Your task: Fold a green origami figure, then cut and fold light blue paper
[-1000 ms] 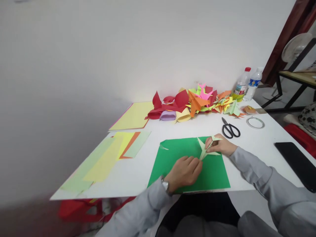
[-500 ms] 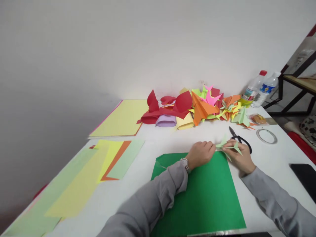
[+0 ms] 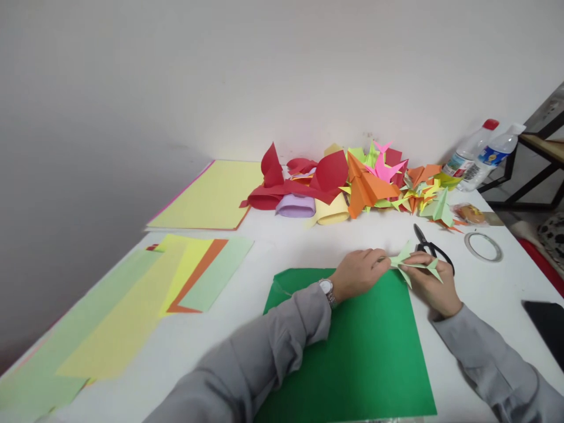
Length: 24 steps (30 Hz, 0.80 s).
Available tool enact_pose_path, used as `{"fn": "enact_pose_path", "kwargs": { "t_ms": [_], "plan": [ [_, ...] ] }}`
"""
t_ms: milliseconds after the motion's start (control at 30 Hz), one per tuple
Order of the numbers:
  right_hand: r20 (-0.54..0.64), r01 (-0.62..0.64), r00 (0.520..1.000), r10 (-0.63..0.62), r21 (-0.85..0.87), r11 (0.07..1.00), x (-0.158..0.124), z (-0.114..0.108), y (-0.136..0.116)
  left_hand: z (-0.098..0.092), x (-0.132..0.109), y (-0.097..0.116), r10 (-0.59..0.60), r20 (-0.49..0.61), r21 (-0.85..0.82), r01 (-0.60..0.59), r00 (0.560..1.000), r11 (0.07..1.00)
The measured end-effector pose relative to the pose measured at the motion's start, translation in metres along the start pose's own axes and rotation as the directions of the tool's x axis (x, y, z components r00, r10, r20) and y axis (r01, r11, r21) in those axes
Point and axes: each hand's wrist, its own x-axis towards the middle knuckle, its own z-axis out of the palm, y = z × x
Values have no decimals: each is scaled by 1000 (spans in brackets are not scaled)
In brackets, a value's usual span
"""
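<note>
A pale green folded paper plane is held between my two hands, above the far edge of a dark green sheet. My left hand, with a watch at the wrist, pinches the plane's left end. At its other end, my right hand grips the body, fingers closed around it, with small tail fins sticking out past them. Black-handled scissors lie just beyond my right hand, partly hidden by it.
Loose coloured paper strips cover the table's left side, with a stack of yellow sheets behind. Folded paper planes and red paper shapes pile along the wall. Two bottles, a tape roll and a black flat object are right.
The view has shifted slightly. Both hands keep hold of the plane, and more of its left part now shows between them.
</note>
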Motion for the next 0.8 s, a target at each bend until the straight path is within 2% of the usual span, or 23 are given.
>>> {"fn": "enact_pose_path", "kwargs": {
  "t_ms": [233,333,567,800],
  "plan": [
    [104,77,992,-75,-9,997,-1,0,-8,2,-2,-1,5,64,-28,-3,998,1000],
    [81,86,993,-84,-25,996,-2,-2,-7,3,-4,-4,0,48,-19,1,999,1000],
    [-30,4,1000,-4,8,1000,0,-4,-1,2,-5,-13,-25,19,-25,25,1000,999],
    [-3,-7,1000,7,36,999,1,-4,-1,-5,-1,-21,-3,78,-53,7,997,999]
  ]
}}
